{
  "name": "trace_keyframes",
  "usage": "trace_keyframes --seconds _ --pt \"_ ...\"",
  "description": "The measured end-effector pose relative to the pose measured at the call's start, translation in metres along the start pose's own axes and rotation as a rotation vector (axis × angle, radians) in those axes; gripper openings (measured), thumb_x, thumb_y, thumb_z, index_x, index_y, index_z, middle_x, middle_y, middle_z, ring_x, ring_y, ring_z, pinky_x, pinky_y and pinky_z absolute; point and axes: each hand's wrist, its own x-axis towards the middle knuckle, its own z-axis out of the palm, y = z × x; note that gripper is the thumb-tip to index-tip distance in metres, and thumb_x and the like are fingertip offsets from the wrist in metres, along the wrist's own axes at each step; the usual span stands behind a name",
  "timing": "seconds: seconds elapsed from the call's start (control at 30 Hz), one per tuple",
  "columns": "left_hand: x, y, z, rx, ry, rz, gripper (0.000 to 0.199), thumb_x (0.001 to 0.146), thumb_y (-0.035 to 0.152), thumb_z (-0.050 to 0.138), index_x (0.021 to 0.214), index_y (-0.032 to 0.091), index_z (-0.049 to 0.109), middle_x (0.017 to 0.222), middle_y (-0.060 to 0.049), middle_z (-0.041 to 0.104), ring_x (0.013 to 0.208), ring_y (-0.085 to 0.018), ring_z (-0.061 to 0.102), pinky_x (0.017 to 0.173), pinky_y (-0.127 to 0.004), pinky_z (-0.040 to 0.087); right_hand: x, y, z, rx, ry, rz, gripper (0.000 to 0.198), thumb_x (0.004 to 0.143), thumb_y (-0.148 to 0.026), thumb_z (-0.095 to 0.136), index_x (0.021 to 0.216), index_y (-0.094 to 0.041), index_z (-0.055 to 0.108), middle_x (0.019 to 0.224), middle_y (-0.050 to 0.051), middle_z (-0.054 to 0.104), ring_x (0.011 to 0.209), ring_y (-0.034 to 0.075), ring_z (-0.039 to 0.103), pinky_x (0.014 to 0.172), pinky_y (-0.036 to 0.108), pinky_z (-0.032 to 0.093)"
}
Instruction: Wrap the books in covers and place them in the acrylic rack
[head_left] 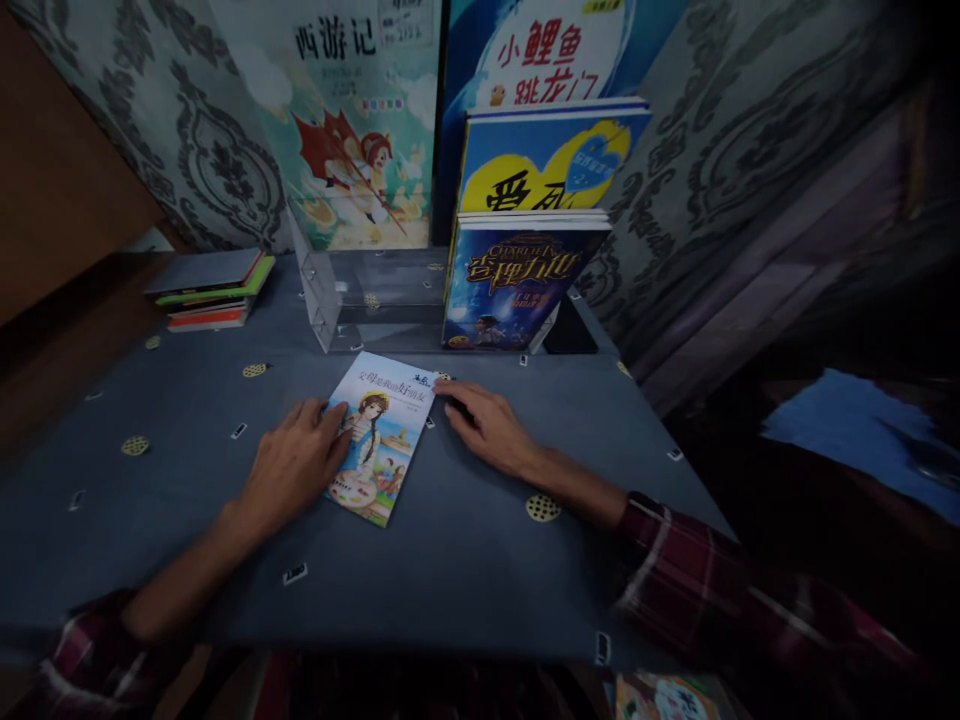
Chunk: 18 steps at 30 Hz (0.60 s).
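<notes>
A thin paperback book (382,440) with a drawn girl in a yellow hat on its cover lies, turned slightly, on the blue-grey tablecloth. My left hand (296,455) is at its left edge, with thumb and fingertip over the cover and the other fingers curled beside it. At the upper right corner, the fingertips of my right hand (487,425) touch the book's edge. That hand's fingers are stretched forward and its thumb is apart from them. Whether any fingers reach under the book is hidden.
Behind the book stands a clear acrylic rack (322,300) with several upright books, a dark blue one (517,290) in front. A small stack of books (214,285) lies at the back left. Blue cloth (855,430) lies right of the table, and another book (667,697) shows below its front edge.
</notes>
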Motion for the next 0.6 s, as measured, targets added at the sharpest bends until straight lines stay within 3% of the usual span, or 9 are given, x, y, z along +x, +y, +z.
trace_keyframes --seconds 0.17,0.27,0.4,0.6 --pt "-0.001 -0.002 0.007 0.014 0.067 0.057 0.035 0.103 0.031 0.043 0.128 0.018 0.064 0.123 -0.016 0.066 0.109 -0.032 0.066 0.085 -0.045 0.058 -0.001 0.005 0.002 0.008 -0.036 -0.013 0.036 0.099 -0.018 0.045 0.132 -0.019 0.061 0.137 0.015 0.067 0.131 0.027 0.061 0.109 0.053 0.052" --pt "-0.006 -0.004 0.013 -0.128 0.149 0.302 0.038 0.104 0.038 0.045 0.130 0.016 0.061 0.130 -0.017 0.064 0.118 -0.033 0.061 0.097 -0.050 0.054 -0.005 0.004 0.003 -0.012 -0.066 -0.045 0.037 0.100 -0.018 0.044 0.134 -0.015 0.059 0.140 0.018 0.063 0.135 0.028 0.057 0.111 0.054 0.049" --pt "-0.016 -0.006 0.012 -0.327 0.110 0.649 0.055 0.098 0.052 0.058 0.141 0.018 0.053 0.141 -0.017 0.058 0.132 -0.033 0.053 0.109 -0.051 0.048 -0.012 -0.002 0.006 -0.053 -0.093 -0.087 0.035 0.100 -0.017 0.045 0.131 -0.013 0.061 0.141 0.020 0.062 0.137 0.029 0.054 0.115 0.055 0.046" --pt "-0.022 -0.009 0.008 -0.274 0.108 0.737 0.046 0.100 0.040 0.060 0.141 0.020 0.056 0.143 -0.013 0.061 0.131 -0.030 0.058 0.110 -0.051 0.050 -0.028 -0.033 0.012 -0.005 -0.127 -0.134 0.034 0.100 -0.015 0.046 0.129 -0.017 0.063 0.133 0.015 0.068 0.125 0.028 0.061 0.106 0.054 0.051"
